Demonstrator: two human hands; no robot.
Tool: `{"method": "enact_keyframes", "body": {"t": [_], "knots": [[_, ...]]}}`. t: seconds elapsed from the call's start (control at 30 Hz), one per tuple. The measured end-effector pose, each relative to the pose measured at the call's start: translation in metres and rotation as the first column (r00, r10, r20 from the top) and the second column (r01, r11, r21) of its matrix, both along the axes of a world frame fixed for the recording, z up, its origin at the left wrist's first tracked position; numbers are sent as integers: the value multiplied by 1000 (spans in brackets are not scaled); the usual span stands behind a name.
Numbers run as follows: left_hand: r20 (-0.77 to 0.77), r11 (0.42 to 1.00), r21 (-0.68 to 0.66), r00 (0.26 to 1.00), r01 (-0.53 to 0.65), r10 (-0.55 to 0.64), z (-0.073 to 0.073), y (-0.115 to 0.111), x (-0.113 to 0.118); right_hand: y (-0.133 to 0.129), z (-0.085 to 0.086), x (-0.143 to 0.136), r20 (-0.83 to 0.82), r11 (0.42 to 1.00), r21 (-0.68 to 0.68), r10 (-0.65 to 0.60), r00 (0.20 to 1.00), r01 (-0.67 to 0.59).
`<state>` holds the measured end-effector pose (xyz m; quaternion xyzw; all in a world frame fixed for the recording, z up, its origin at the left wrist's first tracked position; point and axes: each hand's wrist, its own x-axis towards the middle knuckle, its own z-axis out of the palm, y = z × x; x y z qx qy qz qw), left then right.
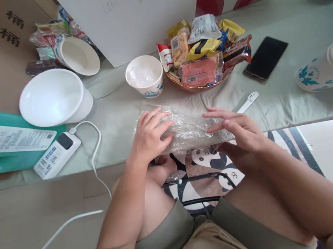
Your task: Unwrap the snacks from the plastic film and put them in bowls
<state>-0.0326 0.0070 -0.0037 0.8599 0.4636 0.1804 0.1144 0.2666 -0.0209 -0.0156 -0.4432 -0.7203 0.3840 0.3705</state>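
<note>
A crumpled clear plastic bag (184,128) lies spread along the front edge of the cloth-covered table. My left hand (152,134) rests over its left part, palm down with the fingers apart. Over the right end is my right hand (236,127), fingers stretched out and loosely spread. Neither hand is closed on the plastic. Just behind the bag stands a paper cup (144,77) with crumpled clear plastic inside. A white plastic-handled knife or cutter (248,102) lies beyond my right fingers, its lower end partly hidden.
Behind is a basket (201,88) heaped with packaged snacks, a black phone (266,58) to its right. Stacked paper cups (324,68) lie at the right. At left are a white bowl (53,98), a tipped paper cup (79,56), a green jug (10,144) and a power bank (57,155) with a cable.
</note>
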Motion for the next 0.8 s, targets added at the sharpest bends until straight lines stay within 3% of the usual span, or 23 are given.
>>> {"method": "enact_keyframes", "body": {"t": [0.17, 0.27, 0.37, 0.43, 0.53, 0.6, 0.7, 0.8], "knots": [[194, 997, -21, 978, -78, 81, -5, 11, -14, 2, -1, 0, 272, 953, 163, 207, 940, -257], [318, 995, -58, 943, -87, 101, -5, 14, -26, 2, 0, -3, 416, 906, 111, 330, 847, -408], [368, 989, -136, 923, -66, 112, -1, 12, -36, 2, 1, -3, 417, 869, -18, 456, 786, -494], [361, 969, -247, 929, 12, 81, 4, 11, -43, 2, 2, -1, 310, 855, -36, 501, 808, -517], [326, 943, -330, 943, 49, 65, 14, 6, -47, 1, 4, 2, 80, 932, 56, 353, 932, -358], [284, 975, -208, 949, -82, 140, 19, 2, -42, 2, 3, -2, 34, 990, 77, 113, 993, -115], [196, 976, -8, 957, -219, 216, 19, -3, -23, 5, 0, -18, 206, 987, 85, -151, 967, 136], [31, 991, -95, 995, -96, 99, 11, -4, -3, 10, -6, -43, 405, 987, 100, -152, 902, 122]]}}
